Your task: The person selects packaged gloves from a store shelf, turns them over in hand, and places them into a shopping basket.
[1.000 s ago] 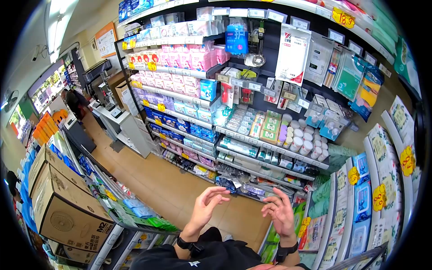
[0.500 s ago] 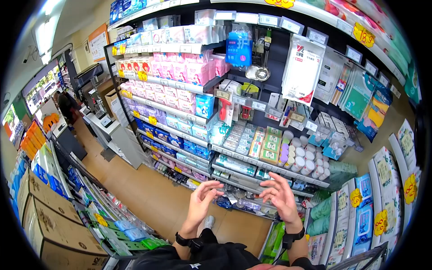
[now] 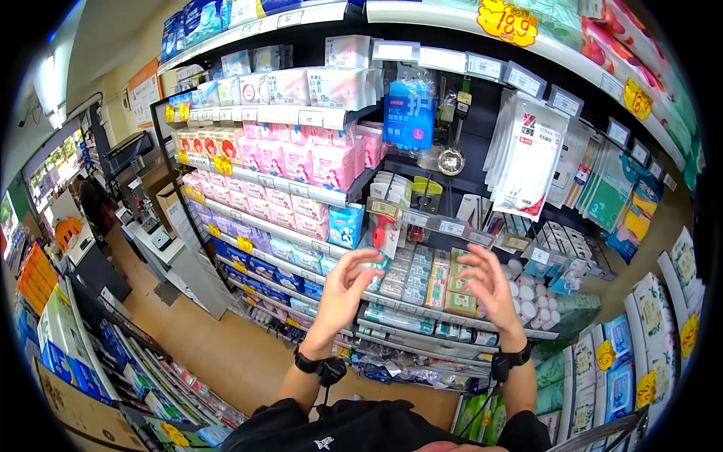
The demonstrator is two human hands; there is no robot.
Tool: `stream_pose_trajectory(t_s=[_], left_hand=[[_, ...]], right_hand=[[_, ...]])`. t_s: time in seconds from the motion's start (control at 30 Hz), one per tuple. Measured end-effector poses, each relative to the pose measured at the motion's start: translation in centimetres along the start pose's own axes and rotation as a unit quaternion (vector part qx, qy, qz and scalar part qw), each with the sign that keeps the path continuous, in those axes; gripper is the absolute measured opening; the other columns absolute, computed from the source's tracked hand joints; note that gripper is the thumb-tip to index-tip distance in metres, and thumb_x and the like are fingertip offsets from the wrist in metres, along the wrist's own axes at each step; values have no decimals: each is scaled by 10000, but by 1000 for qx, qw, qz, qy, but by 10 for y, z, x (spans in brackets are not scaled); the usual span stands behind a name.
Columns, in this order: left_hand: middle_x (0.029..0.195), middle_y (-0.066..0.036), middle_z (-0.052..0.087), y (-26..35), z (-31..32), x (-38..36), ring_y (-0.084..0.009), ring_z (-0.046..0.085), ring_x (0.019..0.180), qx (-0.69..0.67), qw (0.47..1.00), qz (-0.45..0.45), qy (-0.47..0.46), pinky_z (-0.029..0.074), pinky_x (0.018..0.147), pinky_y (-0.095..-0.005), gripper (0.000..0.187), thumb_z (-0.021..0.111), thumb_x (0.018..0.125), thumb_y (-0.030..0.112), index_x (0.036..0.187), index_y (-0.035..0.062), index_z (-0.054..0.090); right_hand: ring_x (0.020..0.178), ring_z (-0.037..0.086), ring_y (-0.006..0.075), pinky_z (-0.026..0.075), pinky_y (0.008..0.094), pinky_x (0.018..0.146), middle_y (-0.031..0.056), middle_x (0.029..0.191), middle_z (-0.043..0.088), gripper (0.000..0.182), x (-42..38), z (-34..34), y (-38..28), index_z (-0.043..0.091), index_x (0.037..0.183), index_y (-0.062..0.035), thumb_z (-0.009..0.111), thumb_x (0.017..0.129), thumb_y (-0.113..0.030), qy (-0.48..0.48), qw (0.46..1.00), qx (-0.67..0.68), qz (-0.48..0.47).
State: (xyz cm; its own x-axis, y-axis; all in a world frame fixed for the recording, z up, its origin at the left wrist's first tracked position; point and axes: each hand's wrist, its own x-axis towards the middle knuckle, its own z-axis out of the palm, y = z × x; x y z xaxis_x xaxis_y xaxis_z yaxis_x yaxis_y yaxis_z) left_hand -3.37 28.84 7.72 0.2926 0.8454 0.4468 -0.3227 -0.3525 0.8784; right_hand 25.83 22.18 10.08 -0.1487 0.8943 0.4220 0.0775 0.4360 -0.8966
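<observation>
Both hands are raised in front of a stocked shelf unit. My left hand (image 3: 345, 290) is empty, its fingers apart and curved, in front of the shelf edge below a hanging red-handled tool (image 3: 379, 232). My right hand (image 3: 488, 290) is also empty with spread fingers, in front of green-and-brown packs (image 3: 458, 301) and left of white-lidded round containers (image 3: 527, 297). Neither hand appears to touch any goods. Each wrist has a black band.
Pink packs (image 3: 334, 167) fill shelves at the left. A blue glove pack (image 3: 409, 113) and white hanging packs (image 3: 527, 158) are above. Blue wipes packs (image 3: 619, 388) stand at the right. A counter (image 3: 177, 260) and a person (image 3: 92, 203) are at the far left.
Both hands have risen in the view and now overlap the middle shelves. The camera view has shifted, and the shelf goods look larger.
</observation>
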Motion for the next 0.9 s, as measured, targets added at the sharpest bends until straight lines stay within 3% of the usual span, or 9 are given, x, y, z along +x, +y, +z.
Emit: stream_pose_trajectory(t_s=[0.07,0.33,0.43,0.63,0.8,0.87,0.9], left_hand=[[1248,-144,630,2,-4,26,-193,646,1089,12,1000,24,-5,495,935,-299,311,557,986,67,1281,-24,523],[1264,-140,614,-24,-18,159,-186,645,1063,37,996,66,-46,504,922,-304,375,599,945,105,1286,-30,520],[1261,-130,618,-36,-20,210,-208,622,1134,86,992,90,-6,468,971,-299,376,612,932,96,1279,-26,531],[1232,-197,628,-64,-27,301,-285,632,1130,216,968,110,67,490,960,-363,467,639,879,148,1286,-42,511],[1248,-229,618,-62,-20,336,-301,631,1132,241,957,136,91,487,965,-376,548,656,864,210,1318,-37,474],[1279,-243,600,-43,-14,336,-327,611,1162,251,963,71,67,468,992,-393,600,653,859,272,1336,-36,461],[1243,-308,593,-57,-15,352,-413,605,1150,292,946,118,82,470,982,-433,672,633,849,262,1380,-68,386]], right_hand=[[1089,592,203,495,327,895,146,1333,513,613,25,-4,0,345,1475,-42,616,927,-100,40,999,-9,-35],[1130,594,201,484,301,906,135,1350,529,512,134,-22,-7,418,1425,-36,602,955,-124,80,989,-89,-90],[1171,576,220,470,321,960,144,1354,529,505,178,-25,7,427,1406,-33,621,955,-150,91,988,-99,-82],[1304,499,313,422,400,1059,208,1431,469,624,248,-31,39,392,1422,-4,673,922,-251,114,968,-210,-69],[1365,443,317,374,401,1111,220,1456,445,670,273,-26,46,350,1448,22,669,918,-237,149,956,-248,-44],[1366,441,322,371,407,1115,226,1456,443,691,282,-26,51,345,1449,28,677,908,-244,160,954,-248,-50],[1365,441,322,374,409,1114,227,1455,442,686,285,-26,53,347,1446,30,678,906,-232,162,957,-238,-47]])
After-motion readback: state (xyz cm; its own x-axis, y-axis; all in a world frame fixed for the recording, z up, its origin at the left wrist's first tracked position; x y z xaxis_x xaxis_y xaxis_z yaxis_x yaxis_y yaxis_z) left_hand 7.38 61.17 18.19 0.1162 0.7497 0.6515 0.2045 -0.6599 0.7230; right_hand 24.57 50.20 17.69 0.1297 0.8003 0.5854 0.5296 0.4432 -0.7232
